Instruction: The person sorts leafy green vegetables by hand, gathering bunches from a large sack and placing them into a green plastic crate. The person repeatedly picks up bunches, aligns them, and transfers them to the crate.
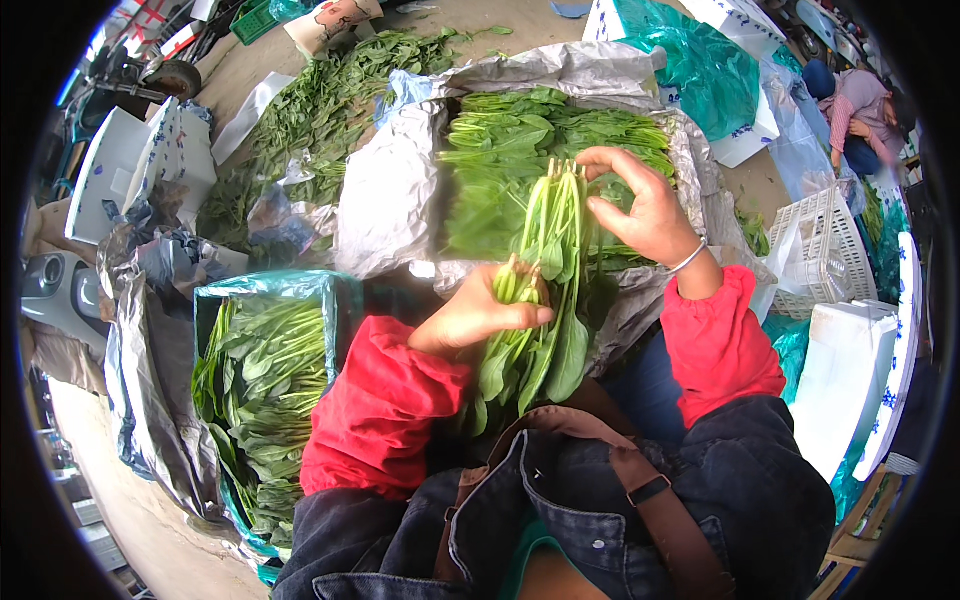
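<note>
My left hand (487, 307) is closed around a bunch of leafy greens with pale stem ends, leaves hanging down toward my lap. More stems of the bunch (555, 217) rise between my hands, their cut ends up. My right hand (637, 202) is beside those ends, thumb and fingers curved apart; whether a fingertip touches a stem I cannot tell. Beyond lies a box lined with crumpled grey sheeting (390, 195), holding rows of greens (502, 127). At my left, a box lined with teal plastic (262, 283) holds more greens (270, 390), laid in layers.
Loose leaves (322, 112) lie heaped on the ground at the upper left. White foam boxes (120, 172) stand at the left, and another foam box (840, 375) at the right, near a white plastic basket (825, 247). A person (862, 120) bends over at the far upper right.
</note>
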A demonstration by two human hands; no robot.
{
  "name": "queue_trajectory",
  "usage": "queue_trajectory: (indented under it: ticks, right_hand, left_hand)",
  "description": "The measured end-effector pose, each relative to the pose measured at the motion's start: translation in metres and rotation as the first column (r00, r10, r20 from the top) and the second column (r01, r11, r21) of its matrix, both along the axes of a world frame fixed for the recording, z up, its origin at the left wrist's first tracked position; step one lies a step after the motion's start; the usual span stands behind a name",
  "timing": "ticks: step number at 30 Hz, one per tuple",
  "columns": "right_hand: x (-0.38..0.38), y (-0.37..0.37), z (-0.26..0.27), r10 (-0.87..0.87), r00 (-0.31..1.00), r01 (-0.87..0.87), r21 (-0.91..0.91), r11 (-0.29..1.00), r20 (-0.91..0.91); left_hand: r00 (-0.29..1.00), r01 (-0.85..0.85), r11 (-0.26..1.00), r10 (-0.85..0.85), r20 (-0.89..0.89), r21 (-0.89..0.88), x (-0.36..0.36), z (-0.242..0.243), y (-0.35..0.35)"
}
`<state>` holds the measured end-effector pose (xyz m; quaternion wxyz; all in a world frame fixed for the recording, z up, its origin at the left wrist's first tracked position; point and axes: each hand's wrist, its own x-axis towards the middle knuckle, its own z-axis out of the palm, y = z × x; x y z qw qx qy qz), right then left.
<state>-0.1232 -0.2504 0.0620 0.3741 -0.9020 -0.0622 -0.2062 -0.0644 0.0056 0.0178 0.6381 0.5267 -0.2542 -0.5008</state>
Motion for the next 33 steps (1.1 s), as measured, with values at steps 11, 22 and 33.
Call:
queue_trajectory:
  ticks: [11,22,33]
  right_hand:
    - [0.009,-0.013,-0.031,0.018,0.997,0.009,0.361,0.932,-0.072]
    - [-0.001,0.014,-0.006,0.123,0.991,-0.110,-0.215,0.970,0.051]
    - [0.000,-0.008,-0.013,0.000,1.000,-0.003,-0.139,0.990,-0.020]
  left_hand:
    - [1.000,0.020,1.000,-0.020,-0.018,-0.014,0.008,-0.013,0.000]
    - [0.987,-0.138,0.984,0.127,0.100,0.116,0.003,-0.008,-0.007]
    - [0.997,-0.024,0.999,0.022,0.070,0.023,0.012,-0.013,0.000]
